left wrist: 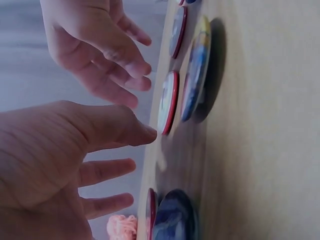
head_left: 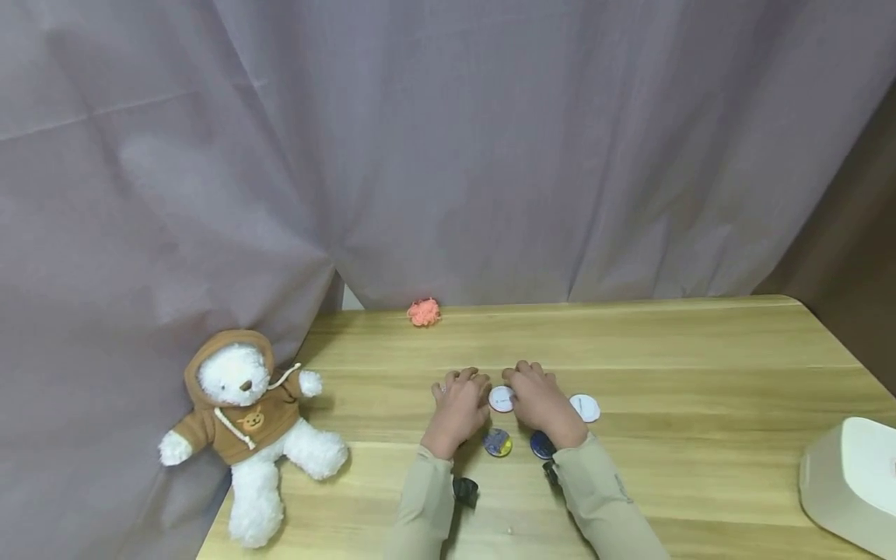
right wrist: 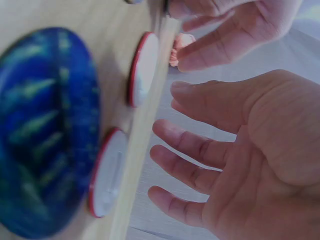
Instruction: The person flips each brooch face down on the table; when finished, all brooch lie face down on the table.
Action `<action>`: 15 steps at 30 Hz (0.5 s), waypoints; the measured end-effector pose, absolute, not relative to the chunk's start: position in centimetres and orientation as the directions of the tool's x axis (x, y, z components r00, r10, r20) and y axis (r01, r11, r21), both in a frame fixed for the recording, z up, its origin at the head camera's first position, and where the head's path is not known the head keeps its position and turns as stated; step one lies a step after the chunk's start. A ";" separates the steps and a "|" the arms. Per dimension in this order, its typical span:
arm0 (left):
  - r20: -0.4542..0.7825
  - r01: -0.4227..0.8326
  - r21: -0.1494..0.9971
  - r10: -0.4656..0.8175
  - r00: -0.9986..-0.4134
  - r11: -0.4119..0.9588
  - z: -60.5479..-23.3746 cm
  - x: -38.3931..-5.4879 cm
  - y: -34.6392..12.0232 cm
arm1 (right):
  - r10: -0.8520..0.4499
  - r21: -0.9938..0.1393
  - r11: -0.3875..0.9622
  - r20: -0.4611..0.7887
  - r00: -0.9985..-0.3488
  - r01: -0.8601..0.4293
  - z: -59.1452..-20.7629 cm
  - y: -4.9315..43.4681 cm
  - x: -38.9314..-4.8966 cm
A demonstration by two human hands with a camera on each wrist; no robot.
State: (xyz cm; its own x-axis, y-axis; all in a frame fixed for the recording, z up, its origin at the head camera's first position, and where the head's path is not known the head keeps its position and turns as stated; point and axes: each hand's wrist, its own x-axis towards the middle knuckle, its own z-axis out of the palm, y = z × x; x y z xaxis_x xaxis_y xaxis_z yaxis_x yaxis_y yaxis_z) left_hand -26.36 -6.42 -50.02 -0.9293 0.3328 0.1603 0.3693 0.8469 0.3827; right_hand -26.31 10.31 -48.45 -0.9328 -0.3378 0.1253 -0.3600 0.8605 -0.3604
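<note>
My left hand (head_left: 458, 408) is held over the table with its fingers loosely spread and nothing in its grasp. To its right, my right hand (head_left: 542, 400) hovers with fingers apart and a bare palm in the right wrist view. Between them lies a white round badge (head_left: 501, 399), red-rimmed in the left wrist view. A yellow-and-blue badge (head_left: 498, 442) lies nearer, beside a dark blue badge (head_left: 542, 445) partly under the right wrist. Another white badge (head_left: 585, 407) is right of that hand. Below the left hand, the left wrist view shows another blue badge (left wrist: 175, 217) and a red-rimmed one (left wrist: 151, 212).
At the left sits a white teddy bear (head_left: 255, 424) in a brown hoodie. A coral-pink clump of yarn (head_left: 424, 312) lies by the far edge of the wooden table (head_left: 700, 358). A white container (head_left: 850, 482) stands at the right, and grey curtains (head_left: 455, 155) hang behind.
</note>
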 end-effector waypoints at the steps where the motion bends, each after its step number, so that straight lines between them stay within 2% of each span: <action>1: 0.151 0.362 0.388 0.330 -0.932 0.847 -49.9 -26.5 -6.6 | -0.337 -0.361 0.860 0.127 -0.933 -0.360 -48.3 10.3 -26.5; 15: 0.124 0.296 0.522 0.272 -0.954 0.800 -49.3 -26.8 -9.0 | -0.355 -0.387 0.844 0.114 -0.928 -0.370 -47.2 9.5 -26.9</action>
